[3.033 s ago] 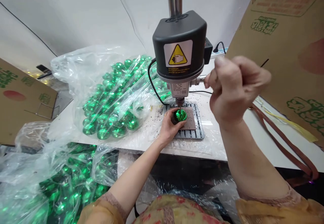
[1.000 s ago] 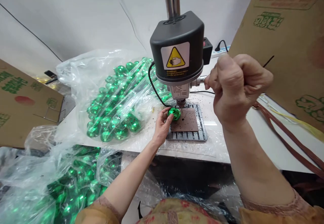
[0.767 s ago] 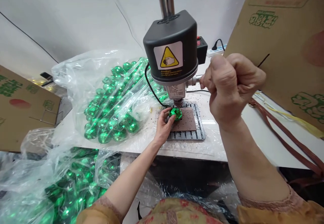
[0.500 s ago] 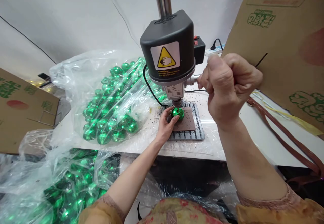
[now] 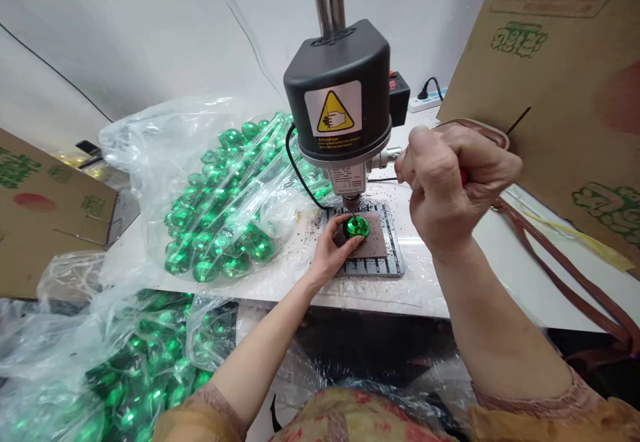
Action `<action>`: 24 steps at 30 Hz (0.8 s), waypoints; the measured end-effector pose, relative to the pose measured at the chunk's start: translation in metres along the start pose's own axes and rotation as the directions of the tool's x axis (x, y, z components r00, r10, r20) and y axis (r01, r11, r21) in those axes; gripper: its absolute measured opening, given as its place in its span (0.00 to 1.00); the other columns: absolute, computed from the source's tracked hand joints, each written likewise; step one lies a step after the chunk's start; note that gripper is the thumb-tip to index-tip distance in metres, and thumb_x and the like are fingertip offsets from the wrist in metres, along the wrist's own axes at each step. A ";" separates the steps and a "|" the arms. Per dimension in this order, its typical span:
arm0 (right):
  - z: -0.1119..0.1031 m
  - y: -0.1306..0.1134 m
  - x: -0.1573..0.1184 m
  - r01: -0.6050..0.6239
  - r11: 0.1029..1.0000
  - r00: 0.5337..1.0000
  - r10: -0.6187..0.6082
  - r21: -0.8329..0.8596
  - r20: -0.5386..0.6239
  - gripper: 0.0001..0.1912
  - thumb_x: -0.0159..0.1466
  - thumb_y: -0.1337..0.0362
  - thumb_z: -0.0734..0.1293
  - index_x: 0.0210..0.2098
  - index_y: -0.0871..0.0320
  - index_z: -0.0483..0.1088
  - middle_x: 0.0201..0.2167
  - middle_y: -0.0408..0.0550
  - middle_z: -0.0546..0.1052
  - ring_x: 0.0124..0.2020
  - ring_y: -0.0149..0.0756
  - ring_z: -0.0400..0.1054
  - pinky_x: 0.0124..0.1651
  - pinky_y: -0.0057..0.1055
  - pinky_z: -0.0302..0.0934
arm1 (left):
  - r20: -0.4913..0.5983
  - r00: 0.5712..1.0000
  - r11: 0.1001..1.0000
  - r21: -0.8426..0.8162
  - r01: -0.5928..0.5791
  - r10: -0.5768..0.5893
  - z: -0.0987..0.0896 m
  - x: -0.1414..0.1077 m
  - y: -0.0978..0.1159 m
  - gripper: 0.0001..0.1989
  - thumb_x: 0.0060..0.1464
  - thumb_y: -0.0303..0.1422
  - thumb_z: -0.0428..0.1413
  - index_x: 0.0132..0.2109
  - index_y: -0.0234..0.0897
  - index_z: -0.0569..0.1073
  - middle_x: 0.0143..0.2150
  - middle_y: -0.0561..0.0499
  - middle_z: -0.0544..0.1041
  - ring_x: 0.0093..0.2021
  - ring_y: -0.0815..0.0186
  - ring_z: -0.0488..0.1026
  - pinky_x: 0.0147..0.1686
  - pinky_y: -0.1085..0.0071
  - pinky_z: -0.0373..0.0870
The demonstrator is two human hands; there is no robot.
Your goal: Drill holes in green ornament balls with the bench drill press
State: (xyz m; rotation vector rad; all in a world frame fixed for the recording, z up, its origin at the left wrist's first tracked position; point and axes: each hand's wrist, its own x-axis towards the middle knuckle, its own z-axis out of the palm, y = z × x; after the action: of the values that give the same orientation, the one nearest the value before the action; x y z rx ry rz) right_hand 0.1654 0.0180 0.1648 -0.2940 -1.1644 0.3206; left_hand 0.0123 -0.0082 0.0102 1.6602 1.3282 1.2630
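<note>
Thumb and fingers of my left hand point(image 5: 334, 245) grip a shiny green faceted ball point(image 5: 357, 227) from its left and front sides. The ball rests on a brown board point(image 5: 373, 245) laid over the slotted metal base point(image 5: 395, 255) of a small drill press point(image 5: 340, 95). Its chuck point(image 5: 351, 203) sits just above the ball, and a thin bit comes down at the ball's top. My right hand point(image 5: 450, 182) is closed round the press's feed lever point(image 5: 387, 157); most of the lever is hidden by the fingers.
Clear plastic bags hold many green balls on the table point(image 5: 280, 282) at left and lower left point(image 5: 150, 375). Cardboard boxes stand right point(image 5: 560, 82) and left point(image 5: 45, 215). A brown strap point(image 5: 560, 275) lies at right. A power strip point(image 5: 425, 101) is behind. Dark shavings surround the base.
My right hand has shifted slightly down, its fist turned a little on the lever. The ball and my left hand sit slightly further right, and the drill bit now shows above the ball.
</note>
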 end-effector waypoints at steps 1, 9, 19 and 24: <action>0.000 0.001 -0.001 0.013 1.000 1.000 -0.013 0.016 -0.008 0.27 0.64 0.66 0.67 0.16 0.60 0.48 0.15 0.38 0.50 0.16 0.20 0.51 0.21 0.27 0.46 | 0.002 1.000 1.000 -0.004 -0.003 0.003 0.000 0.000 0.001 0.22 0.54 0.40 0.64 0.54 0.39 0.72 0.52 0.46 0.77 0.54 0.58 0.74 0.56 0.63 0.69; -0.002 0.003 -0.010 0.055 0.998 0.998 -0.055 0.034 -0.002 0.27 0.64 0.70 0.65 0.16 0.60 0.44 0.14 0.37 0.49 0.15 0.19 0.50 0.21 0.27 0.49 | 0.006 1.000 1.000 -0.005 -0.018 0.018 0.000 -0.001 -0.002 0.23 0.54 0.39 0.64 0.54 0.38 0.72 0.54 0.44 0.76 0.56 0.57 0.72 0.58 0.61 0.67; -0.009 0.014 -0.020 0.212 0.977 0.977 -0.213 0.031 0.026 0.26 0.62 0.73 0.64 0.19 0.58 0.40 0.15 0.36 0.46 0.15 0.19 0.43 0.19 0.27 0.47 | 0.009 1.000 1.000 -0.019 -0.015 0.016 0.000 -0.002 -0.003 0.23 0.54 0.39 0.64 0.55 0.39 0.71 0.55 0.43 0.75 0.57 0.56 0.71 0.59 0.59 0.65; -0.010 0.015 -0.023 0.237 0.970 0.971 -0.239 0.042 0.025 0.25 0.59 0.77 0.63 0.18 0.58 0.41 0.16 0.37 0.49 0.16 0.21 0.46 0.19 0.28 0.47 | 0.007 1.000 0.999 -0.023 -0.023 0.023 0.000 -0.001 -0.005 0.22 0.54 0.39 0.64 0.54 0.39 0.72 0.54 0.44 0.75 0.56 0.57 0.71 0.59 0.60 0.64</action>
State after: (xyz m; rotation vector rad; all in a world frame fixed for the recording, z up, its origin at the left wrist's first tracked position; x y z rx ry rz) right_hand 0.1650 0.0224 0.1359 -0.1131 -1.2082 0.1370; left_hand 0.0108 -0.0081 0.0058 1.6673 1.2888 1.2801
